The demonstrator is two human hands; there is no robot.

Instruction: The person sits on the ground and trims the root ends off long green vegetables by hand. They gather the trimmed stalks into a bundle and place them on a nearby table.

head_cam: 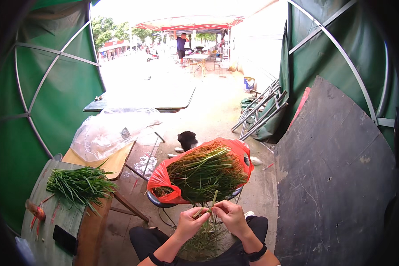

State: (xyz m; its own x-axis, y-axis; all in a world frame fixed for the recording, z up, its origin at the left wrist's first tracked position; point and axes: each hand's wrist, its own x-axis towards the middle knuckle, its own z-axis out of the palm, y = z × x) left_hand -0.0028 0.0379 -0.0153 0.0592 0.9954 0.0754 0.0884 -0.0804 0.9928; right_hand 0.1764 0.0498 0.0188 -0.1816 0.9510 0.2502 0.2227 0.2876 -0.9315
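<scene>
My left hand [191,223] and my right hand [232,217] meet over my lap, fingertips pinched together. Between them are a few thin green stalks [214,198], probably garlic chives; one pale stem sticks up past the fingers. Just beyond, an open red plastic bag [160,179] sits on a round stool [156,200], stuffed with a heap of long chives [202,169], some with brownish ends. Loose trimmings [202,241] lie on the ground below my hands. To the left, a pile of bright green chives [79,186] rests on a worn table [71,212].
The left table also bears a phone [65,239] and a jar [35,210]. Behind it, clear plastic [109,133] covers a wooden top. A black-and-white animal [187,140] is beyond the bag. Metal poles [262,106] and a dark board [335,173] stand right. A person [181,46] stands far off.
</scene>
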